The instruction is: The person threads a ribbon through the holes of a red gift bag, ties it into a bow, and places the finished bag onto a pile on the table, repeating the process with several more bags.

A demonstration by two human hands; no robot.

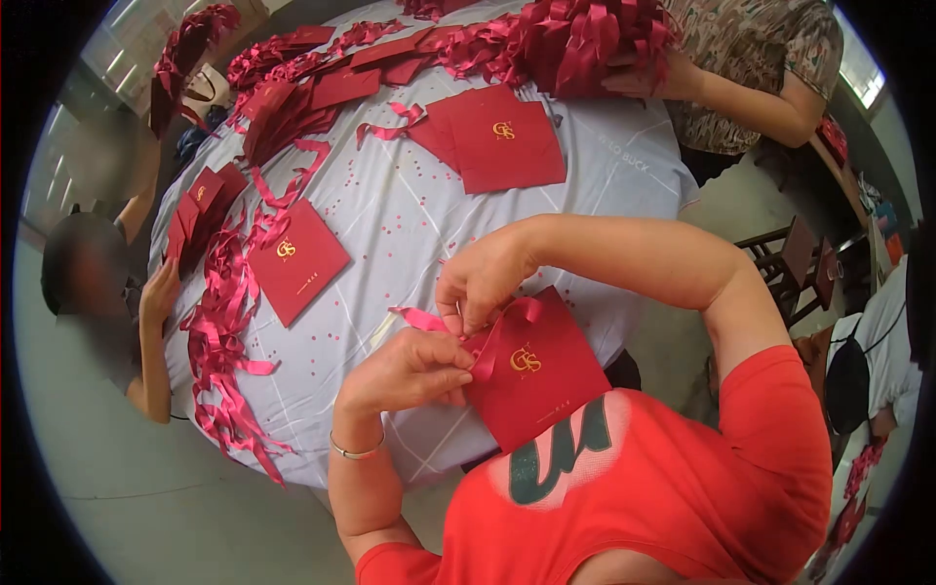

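Note:
Directly before my chest a red gift bag point(546, 402) with gold lettering lies at the table's near edge, tilted toward my body. A pink-red ribbon point(495, 336) loops at its upper left edge. My left hand point(414, 369), with a bangle on its wrist, pinches the ribbon with closed fingers at that edge. Bent down from above, my right hand point(483, 280) pinches the ribbon too, its fingertips close to the left ones. The exact spot between the fingertips is partly hidden.
Another red bag point(298, 261) lies to the left, beside a heap of ribbons point(224, 341). More red bags point(507, 141) lie farther back. A co-worker's hand point(161, 290) holds bags at left; another co-worker's arm point(751, 107) reaches into a ribboned pile point(585, 44). Small red dots are scattered over the white tablecloth point(390, 263).

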